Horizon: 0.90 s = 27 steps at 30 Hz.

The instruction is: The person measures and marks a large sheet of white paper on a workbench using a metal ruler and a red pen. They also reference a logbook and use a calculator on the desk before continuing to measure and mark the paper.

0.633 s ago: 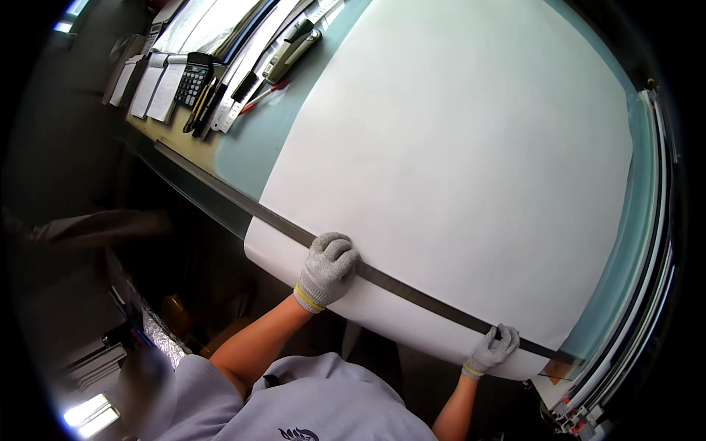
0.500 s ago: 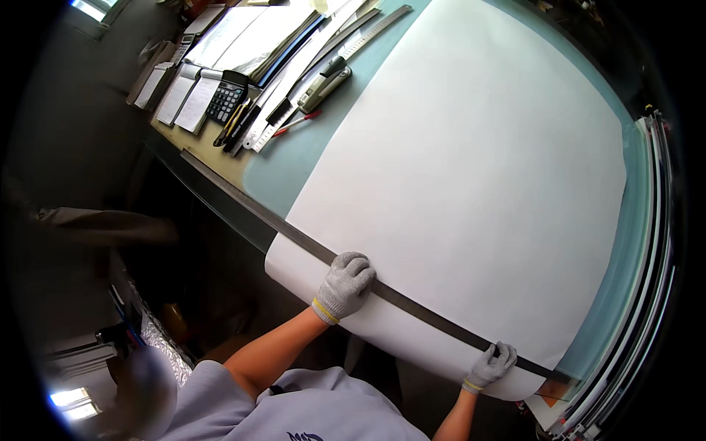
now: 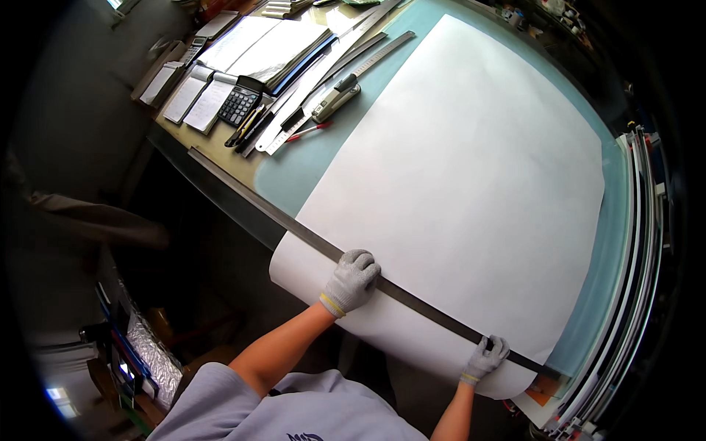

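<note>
A large white sheet of paper (image 3: 471,184) lies over the teal tabletop and hangs down past its near edge. Along that edge, a long dark metal strip (image 3: 426,309) crosses the sheet from upper left to lower right. My left hand (image 3: 353,281), in a grey knit glove with a yellow cuff, curls its fingers over the strip near the middle of the sheet. Closer to the sheet's right end, my right hand (image 3: 485,360), gloved alike, grips the same strip with bent fingers. The undersides of both hands' fingers are hidden.
At the far left of the table (image 3: 283,180) lie a stapler (image 3: 334,103), a steel ruler (image 3: 386,55), a red pen (image 3: 309,132), a calculator (image 3: 239,101) and an open notebook (image 3: 209,106). Stacked sheet edges (image 3: 638,257) line the right side.
The whole view has shifted a little, bringing the sheet's far corner into sight. Both hands stay on the metal strip in nearly the same places.
</note>
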Each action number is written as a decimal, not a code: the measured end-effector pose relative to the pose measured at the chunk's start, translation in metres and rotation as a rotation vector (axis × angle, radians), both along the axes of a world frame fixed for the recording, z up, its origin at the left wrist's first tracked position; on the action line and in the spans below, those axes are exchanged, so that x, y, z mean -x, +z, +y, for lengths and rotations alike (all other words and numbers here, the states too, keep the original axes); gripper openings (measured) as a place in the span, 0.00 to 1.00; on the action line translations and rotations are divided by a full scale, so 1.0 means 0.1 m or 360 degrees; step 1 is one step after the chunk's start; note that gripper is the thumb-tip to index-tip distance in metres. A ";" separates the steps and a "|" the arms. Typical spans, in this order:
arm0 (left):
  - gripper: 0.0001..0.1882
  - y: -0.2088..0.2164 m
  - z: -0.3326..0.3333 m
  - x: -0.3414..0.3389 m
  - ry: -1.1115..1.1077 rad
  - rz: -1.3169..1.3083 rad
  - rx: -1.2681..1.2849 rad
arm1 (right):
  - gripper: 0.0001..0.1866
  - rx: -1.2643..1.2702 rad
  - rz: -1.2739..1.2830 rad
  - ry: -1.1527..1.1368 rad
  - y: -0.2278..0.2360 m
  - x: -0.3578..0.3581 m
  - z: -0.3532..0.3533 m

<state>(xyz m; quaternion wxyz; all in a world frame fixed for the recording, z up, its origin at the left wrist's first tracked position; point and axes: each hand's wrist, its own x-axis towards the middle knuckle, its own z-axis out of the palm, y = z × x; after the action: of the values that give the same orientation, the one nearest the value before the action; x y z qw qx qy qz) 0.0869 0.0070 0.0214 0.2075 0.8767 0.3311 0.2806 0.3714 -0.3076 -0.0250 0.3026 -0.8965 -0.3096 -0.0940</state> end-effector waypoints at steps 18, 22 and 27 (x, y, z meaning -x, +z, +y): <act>0.14 0.00 0.04 -0.04 -0.0044 0.0057 0.0059 | 0.11 0.0087 -0.0071 0.0024 0.09 0.05 0.06; 0.14 0.00 0.05 -0.05 -0.0033 0.0073 0.0066 | 0.11 0.0065 -0.0034 0.0018 0.12 0.08 0.09; 0.16 -0.02 0.05 -0.05 -0.0040 0.0102 0.0076 | 0.10 0.0095 -0.0043 0.0030 0.13 0.06 0.10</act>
<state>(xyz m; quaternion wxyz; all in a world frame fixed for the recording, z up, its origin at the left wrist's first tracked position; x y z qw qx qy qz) 0.0920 0.0125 0.0195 0.2212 0.8841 0.3331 0.2417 0.3655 -0.2972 -0.0118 0.2725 -0.9008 -0.3248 -0.0940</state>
